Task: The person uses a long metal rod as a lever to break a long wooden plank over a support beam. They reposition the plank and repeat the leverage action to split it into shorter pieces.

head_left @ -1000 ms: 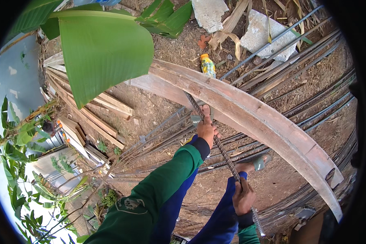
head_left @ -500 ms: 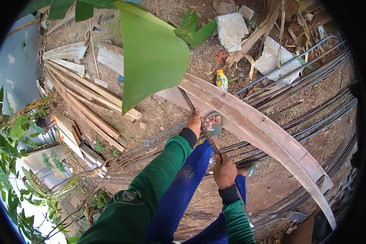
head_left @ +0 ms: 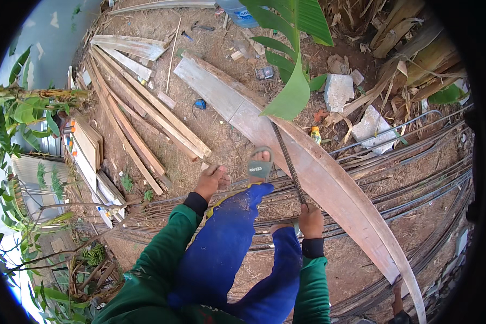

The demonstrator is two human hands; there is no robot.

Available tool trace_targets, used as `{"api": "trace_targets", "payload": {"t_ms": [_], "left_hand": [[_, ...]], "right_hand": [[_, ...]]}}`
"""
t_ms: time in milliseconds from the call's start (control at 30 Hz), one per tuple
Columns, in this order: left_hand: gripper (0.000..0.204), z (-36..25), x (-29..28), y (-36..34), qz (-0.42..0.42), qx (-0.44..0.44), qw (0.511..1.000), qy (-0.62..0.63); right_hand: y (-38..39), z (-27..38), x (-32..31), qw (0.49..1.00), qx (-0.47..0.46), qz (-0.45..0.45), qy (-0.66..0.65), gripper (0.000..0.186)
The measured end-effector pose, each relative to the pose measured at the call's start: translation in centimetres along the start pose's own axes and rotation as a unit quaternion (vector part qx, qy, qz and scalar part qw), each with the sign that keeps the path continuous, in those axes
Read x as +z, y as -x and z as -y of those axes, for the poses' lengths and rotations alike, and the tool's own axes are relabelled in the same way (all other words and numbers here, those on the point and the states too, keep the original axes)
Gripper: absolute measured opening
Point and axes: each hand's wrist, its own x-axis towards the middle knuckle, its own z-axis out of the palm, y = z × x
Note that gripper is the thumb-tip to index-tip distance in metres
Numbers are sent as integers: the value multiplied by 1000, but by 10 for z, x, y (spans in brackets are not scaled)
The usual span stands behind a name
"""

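Note:
My right hand point(head_left: 311, 220) is closed around the lower part of a ribbed steel rebar point(head_left: 290, 164). The rebar slants up and left across a long wooden plank form point(head_left: 313, 162), and its far end meets the form's raised edge by the banana leaf point(head_left: 291, 92). My left hand point(head_left: 211, 182) is off the rebar, fingers curled in, with nothing visible in it. It hovers near the ends of several narrow timber strips point(head_left: 146, 119) on the ground. Between my hands, my sandalled foot point(head_left: 260, 164) stands beside the plank form.
Long steel bars point(head_left: 351, 189) run across the ground under the plank form. Broken concrete chunks point(head_left: 338, 93) and a yellow bottle point(head_left: 315, 135) lie at the far right. A blue tape measure point(head_left: 200, 104), a hammer point(head_left: 202, 27) and a large blue water bottle point(head_left: 236, 13) are farther off.
My left hand has let go of the rebar and moved left. The right hand still grips it. The view has shifted, showing more of the plank form's far end.

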Motion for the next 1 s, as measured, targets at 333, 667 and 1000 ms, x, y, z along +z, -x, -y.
{"api": "trace_targets", "payload": {"t_ms": [333,667,1000], "left_hand": [[28,-49,-37,-36,-88,76,992,56],[32,15,48,-109,166,-122,978,-24],[57,89,176,-212,90,-145,985,-28]], "right_hand": [[9,33,66,997,58,-39,-33,29],[17,63,85,988,129,-48,-71,31],[6,9,136,978,133,-63,-150,34]]}}
